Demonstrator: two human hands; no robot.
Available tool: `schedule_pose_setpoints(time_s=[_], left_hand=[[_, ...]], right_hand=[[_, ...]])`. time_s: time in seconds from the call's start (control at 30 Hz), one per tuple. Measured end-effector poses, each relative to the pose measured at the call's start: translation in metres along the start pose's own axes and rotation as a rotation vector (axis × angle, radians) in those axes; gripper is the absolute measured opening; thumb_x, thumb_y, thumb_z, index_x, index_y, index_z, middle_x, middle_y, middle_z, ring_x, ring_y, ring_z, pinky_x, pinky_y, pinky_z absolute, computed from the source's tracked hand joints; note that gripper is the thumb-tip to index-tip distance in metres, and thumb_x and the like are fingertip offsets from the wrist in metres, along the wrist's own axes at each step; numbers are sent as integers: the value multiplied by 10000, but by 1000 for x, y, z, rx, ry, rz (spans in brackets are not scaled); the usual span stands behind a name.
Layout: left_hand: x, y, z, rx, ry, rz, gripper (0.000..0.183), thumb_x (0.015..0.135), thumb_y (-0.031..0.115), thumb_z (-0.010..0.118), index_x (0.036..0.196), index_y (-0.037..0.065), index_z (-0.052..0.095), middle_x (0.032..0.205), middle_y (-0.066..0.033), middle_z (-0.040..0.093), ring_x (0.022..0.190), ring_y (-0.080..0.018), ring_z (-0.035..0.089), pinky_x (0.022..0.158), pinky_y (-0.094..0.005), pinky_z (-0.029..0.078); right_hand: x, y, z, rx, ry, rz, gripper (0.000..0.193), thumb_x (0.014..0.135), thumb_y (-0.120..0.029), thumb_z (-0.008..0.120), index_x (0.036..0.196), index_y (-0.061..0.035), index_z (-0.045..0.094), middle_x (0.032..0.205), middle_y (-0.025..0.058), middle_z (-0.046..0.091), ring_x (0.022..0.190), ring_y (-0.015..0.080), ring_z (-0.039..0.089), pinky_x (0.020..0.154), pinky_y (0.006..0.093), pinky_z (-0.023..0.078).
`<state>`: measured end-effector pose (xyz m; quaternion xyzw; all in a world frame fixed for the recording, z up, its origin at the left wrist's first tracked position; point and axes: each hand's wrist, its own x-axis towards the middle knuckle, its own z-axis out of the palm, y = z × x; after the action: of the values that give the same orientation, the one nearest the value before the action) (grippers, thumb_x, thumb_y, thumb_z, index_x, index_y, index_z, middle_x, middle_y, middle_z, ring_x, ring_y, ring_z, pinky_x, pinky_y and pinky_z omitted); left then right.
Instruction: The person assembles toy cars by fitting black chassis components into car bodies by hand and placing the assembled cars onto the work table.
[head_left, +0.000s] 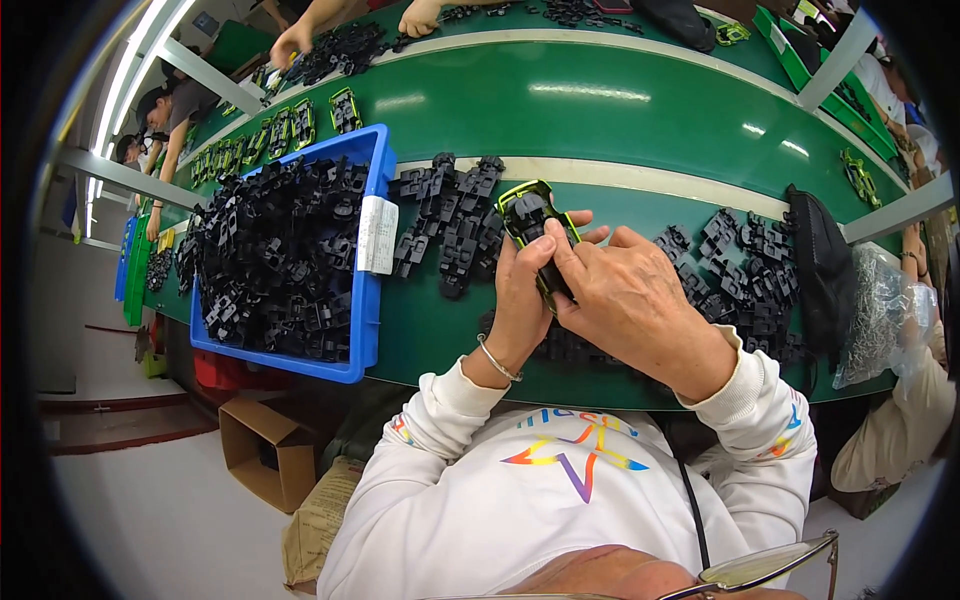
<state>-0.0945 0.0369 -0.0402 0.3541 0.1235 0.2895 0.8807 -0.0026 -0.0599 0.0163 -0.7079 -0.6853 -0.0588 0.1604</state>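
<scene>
Fingers [530,262] of L hand [517,310] wrap the black-and-green car-shaped part [527,208] from below; R hand [635,292] grips its near right side, over desk [412,340] right of blue bin [371,312]. Prob. light, stiff plastic, maybe slick; best held by long sides.

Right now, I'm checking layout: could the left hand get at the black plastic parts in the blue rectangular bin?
Probably not until freed: the left hand holds a black-and-lime car-shaped piece, though the black plastic parts lie exposed in the open blue bin.
</scene>
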Motion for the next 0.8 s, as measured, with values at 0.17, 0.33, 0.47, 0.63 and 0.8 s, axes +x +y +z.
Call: schedule_pose_setpoints(time_s=[0.17, 0.33, 0.47, 0.63, 0.8], left_hand=[[-2, -5, -4, 9, 11, -8, 397, 931, 169, 458, 1290, 11, 397, 1224, -205, 576, 1116, -365, 618, 945, -467, 524], [3, -11, -10, 83, -10, -6, 517, 961, 286, 448, 1400, 37, 336, 1252, -217, 547, 1121, -370, 608, 938, -469, 530], [3, -8, -9, 68, -42, -23, 510, 1004, 357, 439, 1395, 40, 356, 1244, -200, 558, 1106, -318, 611, 945, -438, 518], [2, -9, -10, 158, -30, 1, 505, 1005, 356, 416, 1393, 35, 377, 1224, -189, 586, 1095, -239, 596, 968, -380, 485], [2, -7, -1, 88, -29, -70, 501, 956, 283, 408, 1381, 21, 373, 1236, -209, 578, 1102, -290, 619, 961, -417, 508]], right_hand=[[-5, 3, -4, 223, -42, 66, 575, 784, -154, 690, 1300, 22, 509, 707, 91, 622, 610, 277, 591, 654, 366, 451], [-9, 4, 4, 232, 15, 89, 590, 783, -148, 693, 1321, 7, 509, 675, 84, 606, 586, 274, 571, 644, 366, 440], [-7, 4, -8, 183, 41, 119, 584, 771, -141, 696, 1311, 2, 525, 667, 82, 603, 571, 273, 558, 630, 371, 424], [-3, 3, -22, 116, -78, 76, 516, 796, -127, 641, 1263, 63, 533, 693, 110, 641, 600, 278, 607, 694, 375, 462], [-8, 5, -10, 225, -78, 104, 535, 816, -143, 644, 1281, 85, 510, 759, 148, 656, 664, 321, 625, 726, 418, 482]])
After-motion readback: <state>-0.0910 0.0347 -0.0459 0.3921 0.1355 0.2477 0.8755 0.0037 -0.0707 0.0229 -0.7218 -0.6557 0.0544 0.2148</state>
